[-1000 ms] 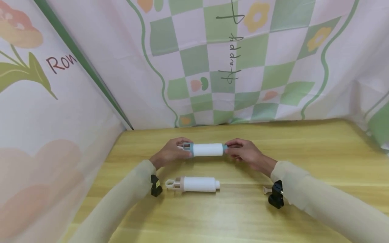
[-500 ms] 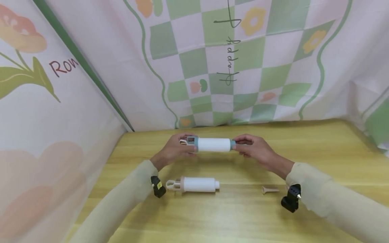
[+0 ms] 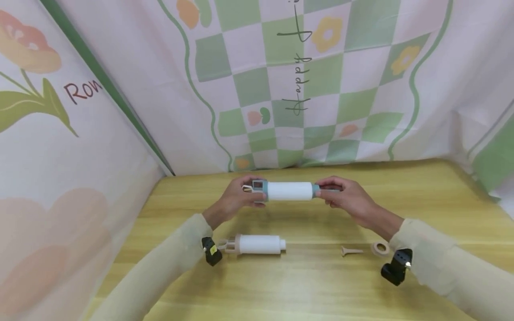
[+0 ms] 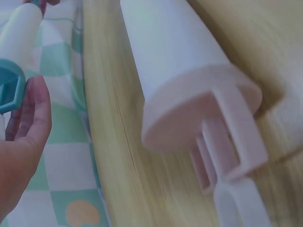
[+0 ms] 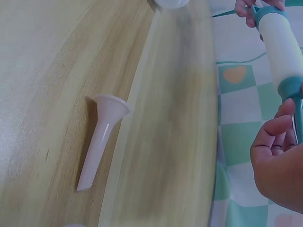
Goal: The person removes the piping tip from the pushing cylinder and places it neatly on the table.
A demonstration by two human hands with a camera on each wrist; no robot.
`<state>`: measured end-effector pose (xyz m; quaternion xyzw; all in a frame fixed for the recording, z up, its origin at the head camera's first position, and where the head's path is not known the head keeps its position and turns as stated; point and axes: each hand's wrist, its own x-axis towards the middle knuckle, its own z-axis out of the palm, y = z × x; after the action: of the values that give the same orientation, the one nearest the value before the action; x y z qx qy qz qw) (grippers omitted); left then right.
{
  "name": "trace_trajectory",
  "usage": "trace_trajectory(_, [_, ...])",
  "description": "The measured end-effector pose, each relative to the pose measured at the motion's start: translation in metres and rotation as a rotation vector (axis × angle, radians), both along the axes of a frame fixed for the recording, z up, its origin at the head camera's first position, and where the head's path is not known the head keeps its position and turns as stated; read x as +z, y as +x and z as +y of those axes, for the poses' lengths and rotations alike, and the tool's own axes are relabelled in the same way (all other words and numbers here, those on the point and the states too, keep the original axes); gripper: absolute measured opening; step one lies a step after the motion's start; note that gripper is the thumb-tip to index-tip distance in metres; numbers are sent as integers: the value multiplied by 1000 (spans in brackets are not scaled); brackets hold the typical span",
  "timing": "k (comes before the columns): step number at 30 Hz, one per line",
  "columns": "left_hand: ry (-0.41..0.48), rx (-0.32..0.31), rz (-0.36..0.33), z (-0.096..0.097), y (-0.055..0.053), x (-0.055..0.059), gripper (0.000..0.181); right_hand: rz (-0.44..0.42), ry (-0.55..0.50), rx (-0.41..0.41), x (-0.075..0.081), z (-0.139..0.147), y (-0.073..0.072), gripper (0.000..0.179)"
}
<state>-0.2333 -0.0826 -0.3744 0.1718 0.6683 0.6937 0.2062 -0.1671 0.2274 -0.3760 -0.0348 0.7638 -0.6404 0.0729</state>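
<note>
A white sausage stuffer with teal ends [image 3: 290, 191] is held level above the back of the table. My left hand [image 3: 236, 196] grips its teal frame end [image 4: 10, 85], where a white handle loop pokes out. At the opposite end my right hand [image 3: 350, 196] pinches the teal cap [image 3: 316, 191], from which a narrow teal nozzle [image 5: 298, 118] runs between the fingers. In front lies a second stuffer [image 3: 259, 244], white with a pinkish-beige frame end [image 4: 203, 109]. To the right rest a beige funnel-shaped nozzle [image 5: 99, 142] and a beige ring [image 3: 379, 248].
Behind the wooden table [image 3: 313, 285] hangs a checkered green-and-white cloth [image 3: 281, 89] right at the back edge. Another printed cloth [image 3: 80, 178] closes off the left side. Black wrist cameras [image 3: 396, 267] sit below both sleeves.
Both hands have lifted the teal-ended stuffer slightly and shifted it right. The right arm has moved right, so the beige nozzle and ring now show. The head view has shifted a little.
</note>
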Motion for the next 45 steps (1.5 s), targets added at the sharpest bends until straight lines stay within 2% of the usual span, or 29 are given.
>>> trace_trajectory(7, [56,10,18,9,10,6,50,20,15,-24,5,6,8,50])
trace_trajectory(13, [67,38,35,14,13,5,49,29,30,-6,7,7,11,51])
trace_trajectory(22, [61,58,41,11,15,3,48,-96,-20,82,13,1,11,66])
trace_trajectory(26, [62,58,36,11,15,1,48,-112,-50,60,14,-2,10,68])
trace_trajectory(31, [59,46,43,14,16,-1,47,-126,-109,19,15,-4,9,56])
trace_trajectory(36, [27,62,41,15,18,0,45,-158,-177,11,17,-6,9,43])
trace_trajectory(40, [4,73,41,15,18,1,45,-178,-214,10,19,-6,10,39])
trace_trajectory(45, [-7,79,51,17,17,2,45,-163,-224,13,18,-5,12,38])
